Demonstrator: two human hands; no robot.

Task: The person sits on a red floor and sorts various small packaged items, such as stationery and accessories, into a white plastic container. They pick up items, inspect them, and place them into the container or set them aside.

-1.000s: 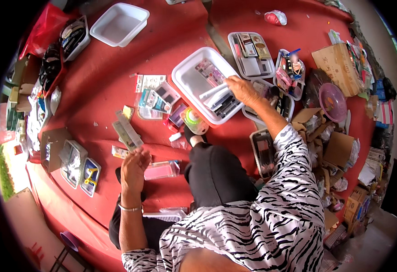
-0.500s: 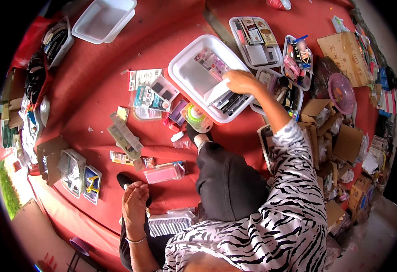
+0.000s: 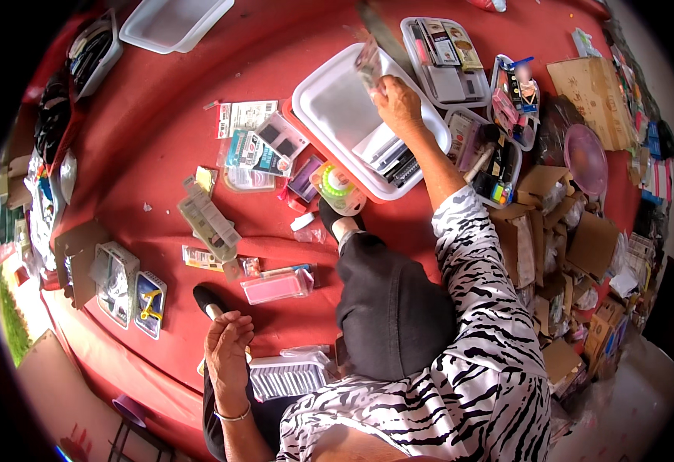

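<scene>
My right hand [image 3: 397, 106] is stretched out over a white rectangular tray [image 3: 329, 115] on the red cloth [image 3: 160, 123], fingers closed on a small clear packet [image 3: 367, 65] lifted above the tray. Pens and slim dark items [image 3: 392, 158] lie in the tray's near end. My left hand [image 3: 227, 350] hovers low by my knee, fingers loosely curled and holding nothing, just left of a white ribbed pack [image 3: 287, 377]. A pink box [image 3: 273, 286] lies above that hand. My black-trousered knee [image 3: 387, 308] fills the middle.
Small packaged goods [image 3: 254, 150] and a tape roll [image 3: 337, 187] lie scattered on the cloth. An empty white tray [image 3: 171, 21] sits far left, filled trays [image 3: 444, 58] at the top right, cardboard boxes [image 3: 583, 246] along the right. Boxed items [image 3: 133, 289] rest near the left edge.
My right hand has lifted a clear packet out of the white tray toward its far end. My left hand has dropped from near the grey pack down beside my knee.
</scene>
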